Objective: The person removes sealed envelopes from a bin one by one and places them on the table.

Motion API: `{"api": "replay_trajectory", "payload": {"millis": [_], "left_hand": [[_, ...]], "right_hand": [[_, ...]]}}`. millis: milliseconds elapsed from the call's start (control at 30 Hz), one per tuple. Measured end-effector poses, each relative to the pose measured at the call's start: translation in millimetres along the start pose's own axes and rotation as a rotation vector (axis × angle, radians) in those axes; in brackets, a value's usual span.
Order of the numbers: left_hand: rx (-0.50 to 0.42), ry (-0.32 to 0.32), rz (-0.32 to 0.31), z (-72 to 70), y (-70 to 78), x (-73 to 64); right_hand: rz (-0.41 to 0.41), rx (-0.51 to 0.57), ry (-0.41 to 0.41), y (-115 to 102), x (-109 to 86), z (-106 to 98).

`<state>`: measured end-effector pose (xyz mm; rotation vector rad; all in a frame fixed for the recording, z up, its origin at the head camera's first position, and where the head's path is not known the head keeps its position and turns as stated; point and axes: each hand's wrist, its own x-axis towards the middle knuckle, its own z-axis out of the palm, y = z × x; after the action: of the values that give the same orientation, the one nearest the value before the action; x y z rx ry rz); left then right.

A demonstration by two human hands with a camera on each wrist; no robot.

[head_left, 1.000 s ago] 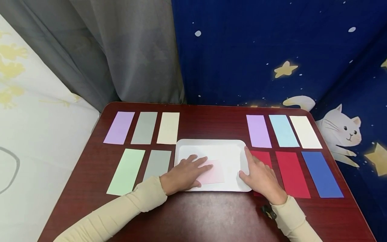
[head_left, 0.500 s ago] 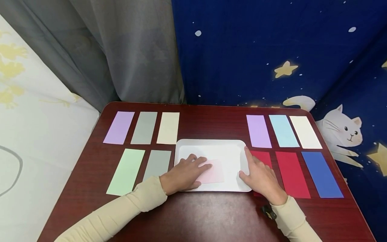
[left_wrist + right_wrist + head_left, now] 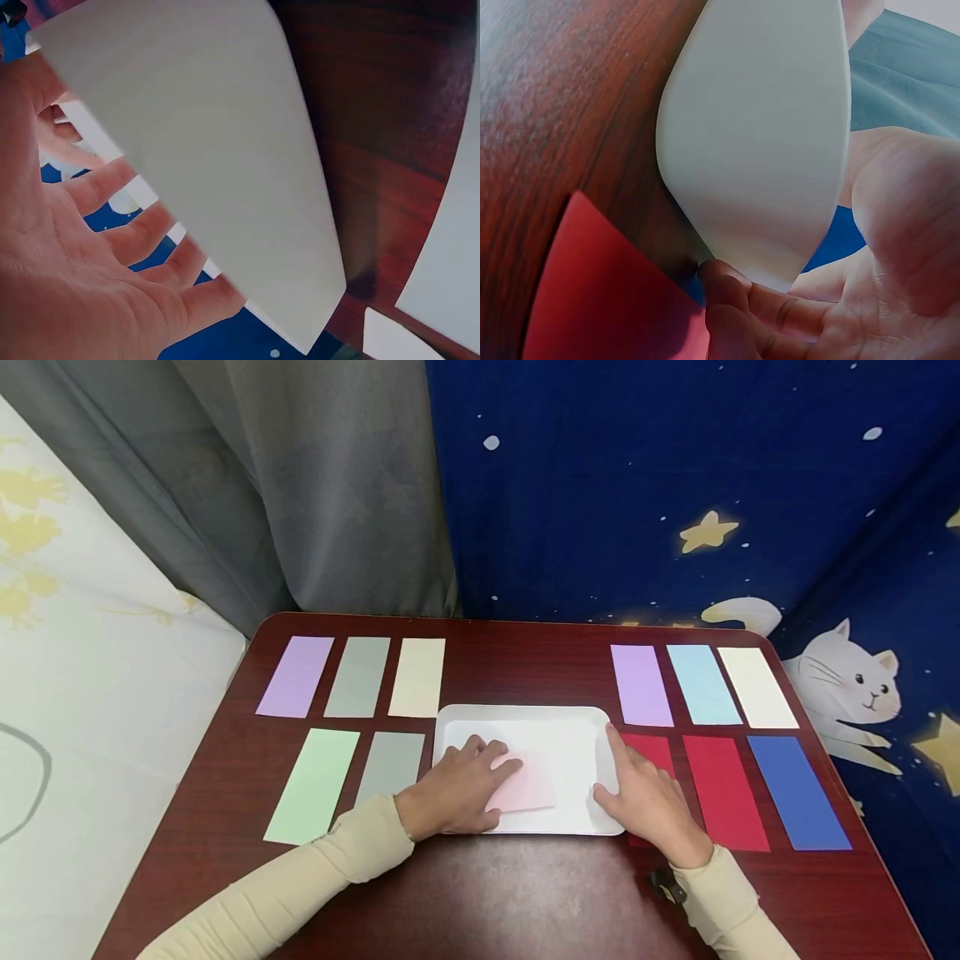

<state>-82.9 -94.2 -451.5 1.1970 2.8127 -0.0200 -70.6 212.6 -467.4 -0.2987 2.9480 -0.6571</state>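
Observation:
A shallow white tray (image 3: pixel 573 752) sits in the middle of the table, with a pale pink card (image 3: pixel 528 785) inside it. My left hand (image 3: pixel 453 789) reaches over the tray's left side; bent fingers and thumb hold the card's left part, which they hide. The card's front edge shows slightly raised. My right hand (image 3: pixel 651 802) grips the right end of the tray, thumb inside and forefinger along the rim. From the right wrist view, its fingers (image 3: pixel 727 292) curl at the tray's outer corner. The left wrist view shows the tray's outer wall (image 3: pixel 202 150) in front of the left fingers.
Left of the tray lie purple (image 3: pixel 295 677), grey (image 3: pixel 357 677), cream (image 3: pixel 417 677) and green (image 3: pixel 311 787) cards, plus another grey one (image 3: pixel 392 768). To the right are purple (image 3: pixel 642 685), light blue (image 3: pixel 703 685), white (image 3: pixel 759 687), red (image 3: pixel 726 793) and blue (image 3: pixel 800 793) cards on the brown table (image 3: pixel 525 893).
My left fingers have drawn in and bent more. The pink card has shifted slightly away from me and its front edge has risen. The right hand and the tray stay put.

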Motion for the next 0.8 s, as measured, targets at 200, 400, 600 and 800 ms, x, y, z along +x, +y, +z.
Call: {"api": "replay_trajectory", "payload": {"millis": [200, 400, 600, 800], "left_hand": [[0.016, 0.028, -0.01, -8.7, -3.4, -1.8], [-0.03, 0.047, -0.033, -14.0, -7.4, -4.4], [-0.039, 0.096, -0.038, -20.5, -7.8, -6.9], [-0.047, 0.127, -0.047, -27.3, -9.0, -10.7]], "right_hand": [[-0.005, -0.007, 0.003, -0.5, 0.2, -0.7], [-0.004, -0.002, 0.001, -1.0, 0.3, -1.0], [0.004, 0.0, -0.006, -1.3, 0.0, -0.7], [0.003, 0.0, -0.009, -1.6, -0.1, -0.4]]}}
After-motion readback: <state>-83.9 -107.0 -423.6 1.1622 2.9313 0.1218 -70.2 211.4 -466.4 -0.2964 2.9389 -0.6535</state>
